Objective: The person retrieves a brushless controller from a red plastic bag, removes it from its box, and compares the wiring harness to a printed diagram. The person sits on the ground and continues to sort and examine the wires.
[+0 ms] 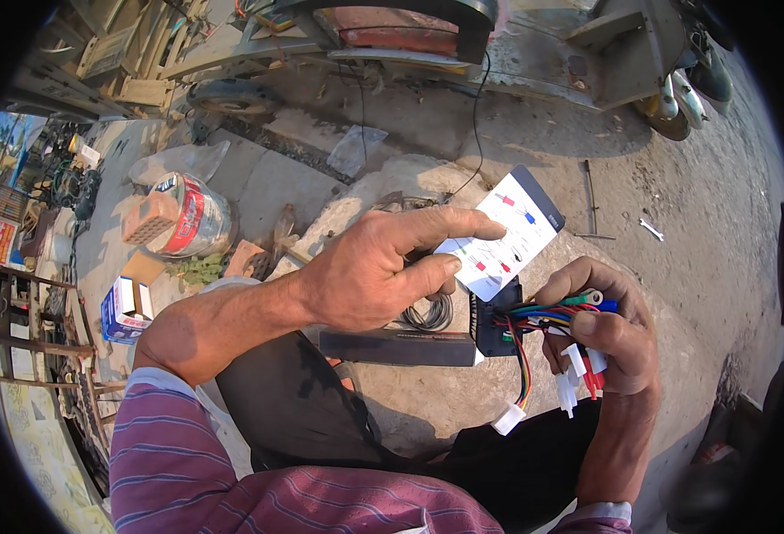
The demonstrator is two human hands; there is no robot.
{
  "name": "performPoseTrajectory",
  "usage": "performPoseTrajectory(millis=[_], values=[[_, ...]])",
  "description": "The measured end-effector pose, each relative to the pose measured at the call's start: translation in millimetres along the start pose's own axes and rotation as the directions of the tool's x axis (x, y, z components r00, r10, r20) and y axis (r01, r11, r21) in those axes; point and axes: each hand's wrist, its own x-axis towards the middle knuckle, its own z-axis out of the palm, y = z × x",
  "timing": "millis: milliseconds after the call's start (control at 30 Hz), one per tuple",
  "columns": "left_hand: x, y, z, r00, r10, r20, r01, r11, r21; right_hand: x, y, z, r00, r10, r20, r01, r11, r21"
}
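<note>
Head view: left hand is holding index finger and thumb apart over the card; whether other fingers are clamping it cannot be told. Right hand is clamping the wire bundle. Card's long axis is running toward upper right; bundle is pointing rightward from the black finned unit. Gathering is seemingly complete; white connector is hanging apparently unmated.

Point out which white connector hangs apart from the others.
The blocky white connector on its own wire branch, left of the right hand; the other white connectors cluster right beside that hand.
</note>
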Motion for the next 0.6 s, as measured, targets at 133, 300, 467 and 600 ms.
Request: performPoseTrajectory(millis=[133,300,467,600], values=[[6.3,-8.1,-3.3,0.971,0.228,0.068,-0.233,0.854,0.465,1.6,1.4,0.3,0.999,-0.027,0.047,0.022,0.995,0.099],[9.6,-8.6,16.1,0.953,0.268,0.139,-0.302,0.845,0.442,7.8,6.2,1.3,0.988,-0.105,0.115,0.065,0.948,0.313],[24.5,-17.1,26.0,0.940,0.307,0.149,-0.341,0.834,0.433,21.4,11.0,9.6,0.975,-0.192,0.108,0.124,0.883,0.453],[31.1,-19.0,28.2,0.960,0.249,0.131,-0.281,0.875,0.395,34.2,7.0,7.4,0.996,-0.090,-0.012,0.081,0.821,0.565]])
